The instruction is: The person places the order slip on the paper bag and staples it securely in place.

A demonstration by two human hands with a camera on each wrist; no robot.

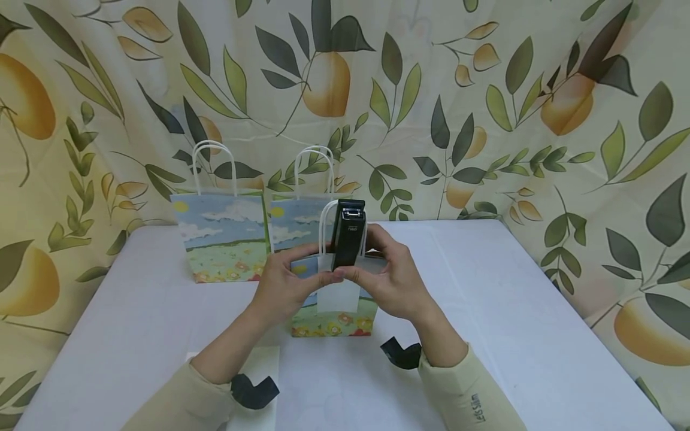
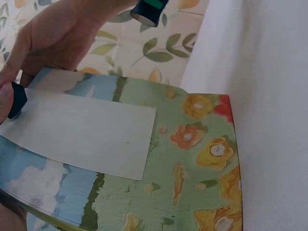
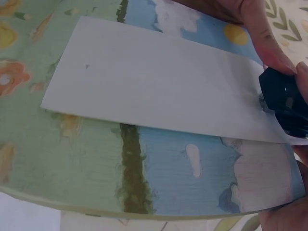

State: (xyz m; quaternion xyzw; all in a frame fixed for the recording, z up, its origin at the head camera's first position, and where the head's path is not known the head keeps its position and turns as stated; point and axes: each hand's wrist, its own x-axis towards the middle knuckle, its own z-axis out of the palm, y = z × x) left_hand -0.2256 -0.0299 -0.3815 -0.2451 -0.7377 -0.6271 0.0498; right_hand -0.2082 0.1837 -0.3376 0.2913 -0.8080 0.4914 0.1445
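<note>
A black stapler [image 1: 349,236] stands upright at the top edge of the front paper bag [image 1: 331,325], which has a painted sky-and-flowers print and white handles. My left hand [image 1: 283,284] and right hand [image 1: 398,281] grip the stapler from both sides, thumbs meeting at its near end. Their other fingers reach behind the bag's upper edge and are partly hidden. A white paper strip [image 2: 91,132] lies flat down the bag's front, its top end under the stapler [image 3: 284,101]. The stapler's far jaw is hidden from the wrist views.
Two similar paper bags stand behind, one at the left [image 1: 221,239] and one in the middle [image 1: 288,224], partly covered by the front bag. Pale paper [image 1: 264,365] lies under my left forearm on the white table [image 1: 474,287]. A fruit-patterned curtain [image 1: 409,120] hangs behind.
</note>
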